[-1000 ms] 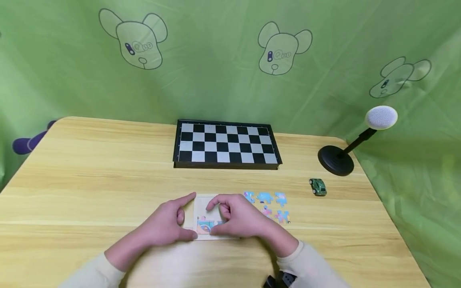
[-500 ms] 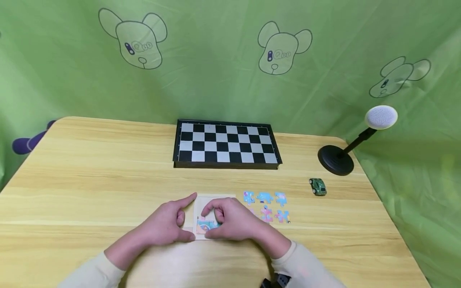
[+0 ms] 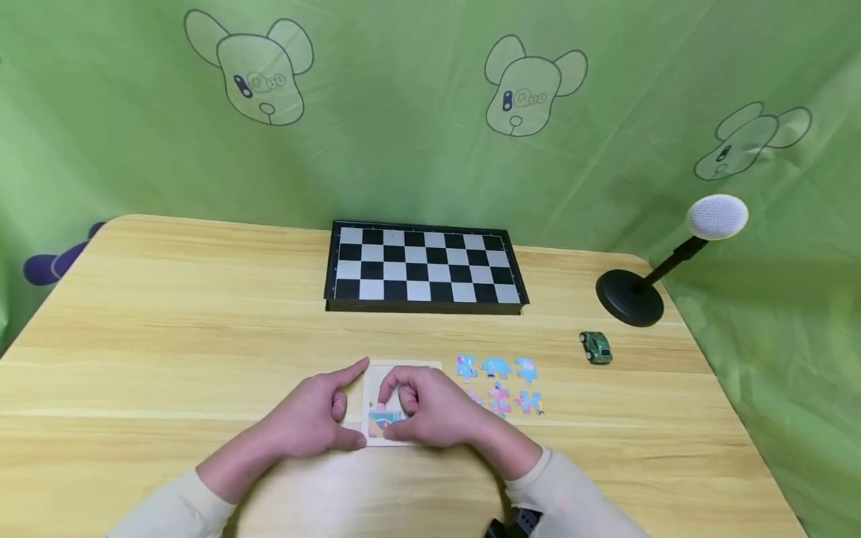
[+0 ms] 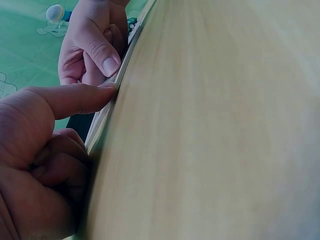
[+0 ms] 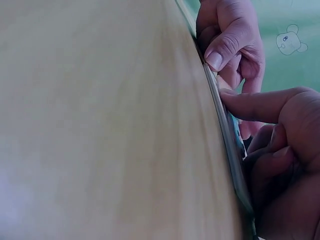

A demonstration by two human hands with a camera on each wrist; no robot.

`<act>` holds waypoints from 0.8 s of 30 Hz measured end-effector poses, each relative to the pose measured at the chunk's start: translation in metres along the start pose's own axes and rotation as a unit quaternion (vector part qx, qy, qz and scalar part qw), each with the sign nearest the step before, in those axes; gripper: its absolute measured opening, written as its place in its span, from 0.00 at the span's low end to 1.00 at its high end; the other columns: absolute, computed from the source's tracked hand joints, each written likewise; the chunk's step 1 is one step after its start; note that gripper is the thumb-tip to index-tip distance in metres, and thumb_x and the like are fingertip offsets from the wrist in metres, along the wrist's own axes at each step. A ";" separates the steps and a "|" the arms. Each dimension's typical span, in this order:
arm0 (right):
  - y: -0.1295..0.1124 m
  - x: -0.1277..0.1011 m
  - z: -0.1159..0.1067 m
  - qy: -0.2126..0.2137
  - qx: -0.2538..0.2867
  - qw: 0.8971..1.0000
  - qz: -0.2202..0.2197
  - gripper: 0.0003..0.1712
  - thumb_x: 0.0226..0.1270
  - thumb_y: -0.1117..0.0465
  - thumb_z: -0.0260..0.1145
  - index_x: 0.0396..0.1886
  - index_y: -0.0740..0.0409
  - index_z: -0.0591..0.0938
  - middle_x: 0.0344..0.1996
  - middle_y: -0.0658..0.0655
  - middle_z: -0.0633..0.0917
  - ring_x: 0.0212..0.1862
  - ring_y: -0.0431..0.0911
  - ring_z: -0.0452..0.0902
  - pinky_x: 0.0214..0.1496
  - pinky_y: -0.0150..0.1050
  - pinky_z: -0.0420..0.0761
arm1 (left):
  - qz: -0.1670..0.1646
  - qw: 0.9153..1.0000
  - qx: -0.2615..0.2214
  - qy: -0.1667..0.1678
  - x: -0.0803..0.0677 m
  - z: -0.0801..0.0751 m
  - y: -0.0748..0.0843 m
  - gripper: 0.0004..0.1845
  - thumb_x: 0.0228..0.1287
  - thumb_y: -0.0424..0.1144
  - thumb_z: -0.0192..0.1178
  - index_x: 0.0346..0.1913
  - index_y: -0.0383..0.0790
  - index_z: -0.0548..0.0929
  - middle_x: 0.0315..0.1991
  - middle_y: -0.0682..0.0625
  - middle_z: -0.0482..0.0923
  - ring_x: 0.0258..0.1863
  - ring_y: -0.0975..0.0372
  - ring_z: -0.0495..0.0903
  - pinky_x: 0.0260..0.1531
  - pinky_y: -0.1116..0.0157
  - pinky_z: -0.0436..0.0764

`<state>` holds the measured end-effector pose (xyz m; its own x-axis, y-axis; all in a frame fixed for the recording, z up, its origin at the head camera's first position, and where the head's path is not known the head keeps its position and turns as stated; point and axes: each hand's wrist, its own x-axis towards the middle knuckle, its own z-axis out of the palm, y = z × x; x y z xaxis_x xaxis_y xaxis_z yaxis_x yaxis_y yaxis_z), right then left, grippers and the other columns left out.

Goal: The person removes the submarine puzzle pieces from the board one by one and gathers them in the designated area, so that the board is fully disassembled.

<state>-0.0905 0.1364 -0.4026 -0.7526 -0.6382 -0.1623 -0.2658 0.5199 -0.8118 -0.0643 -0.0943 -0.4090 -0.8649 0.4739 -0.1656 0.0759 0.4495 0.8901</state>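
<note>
Seating jigsaw pieces (image 3: 380,421) needed bracing: left hand's (image 3: 309,418) thumb/forefinger apart at puzzle tray's (image 3: 379,376) 9 o'clock edge, right hand's (image 3: 433,411) grip unclear.

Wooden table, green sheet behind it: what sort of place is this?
Perhaps a small play or filming corner, though I can't be sure: a printed green sheet hangs behind the table, which holds a checkered board and loose puzzle pieces.

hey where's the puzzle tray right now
The puzzle tray is low in the head view's middle, left hand at its left edge, right hand over it, loose puzzle pieces to its right.
</note>
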 end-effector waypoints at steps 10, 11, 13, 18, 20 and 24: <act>-0.003 -0.002 -0.002 0.047 0.046 0.998 0.014 0.11 0.63 0.62 0.74 0.42 0.50 0.82 0.13 0.47 0.64 0.18 0.40 0.61 0.35 0.36 0.71 | 0.005 1.000 0.011 0.004 0.000 0.001 -0.001 0.57 0.41 0.34 0.81 0.76 0.35 0.61 0.16 0.58 0.61 0.16 0.67 0.60 0.26 0.66 0.73; -0.002 -0.002 -0.001 0.050 0.041 0.998 0.017 0.12 0.62 0.62 0.75 0.43 0.50 0.83 0.13 0.46 0.64 0.18 0.40 0.60 0.34 0.36 0.71 | 0.005 1.000 0.012 0.004 0.000 0.001 -0.001 0.57 0.41 0.34 0.80 0.76 0.35 0.61 0.16 0.58 0.61 0.16 0.67 0.60 0.26 0.66 0.73; -0.002 -0.002 -0.001 0.054 0.033 0.998 0.022 0.14 0.59 0.60 0.77 0.43 0.49 0.83 0.13 0.46 0.64 0.17 0.39 0.59 0.32 0.36 0.70 | 0.004 1.000 0.012 0.003 0.000 0.001 -0.001 0.56 0.41 0.34 0.80 0.76 0.35 0.61 0.16 0.58 0.61 0.16 0.68 0.60 0.26 0.66 0.73; 0.000 -0.002 0.002 0.055 -0.014 0.997 0.042 0.20 0.49 0.53 0.82 0.40 0.43 0.83 0.11 0.45 0.64 0.15 0.38 0.57 0.24 0.35 0.65 | 0.006 1.000 0.012 0.004 -0.001 0.001 0.000 0.56 0.42 0.34 0.80 0.76 0.34 0.61 0.16 0.58 0.61 0.17 0.68 0.60 0.29 0.66 0.74; 0.001 -0.002 0.003 0.055 -0.033 0.997 0.046 0.20 0.47 0.52 0.83 0.38 0.42 0.83 0.11 0.45 0.64 0.15 0.38 0.57 0.22 0.35 0.64 | 0.006 1.000 0.012 0.005 -0.001 0.001 0.000 0.56 0.42 0.34 0.80 0.76 0.35 0.61 0.16 0.58 0.61 0.17 0.68 0.61 0.29 0.66 0.74; 0.001 -0.001 0.006 0.058 -0.058 0.996 0.028 0.17 0.48 0.52 0.82 0.35 0.41 0.82 0.10 0.45 0.63 0.14 0.35 0.56 0.20 0.33 0.64 | 0.004 1.000 0.013 0.004 -0.001 0.001 -0.001 0.56 0.42 0.34 0.80 0.76 0.35 0.61 0.16 0.58 0.61 0.17 0.68 0.61 0.28 0.66 0.73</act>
<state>-0.0865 0.1339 -0.4067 -0.8310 -0.5400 -0.1334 -0.2845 0.6186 -0.7324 -0.0633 -0.0945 -0.4095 -0.8684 0.4710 -0.1548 0.0959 0.4658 0.8797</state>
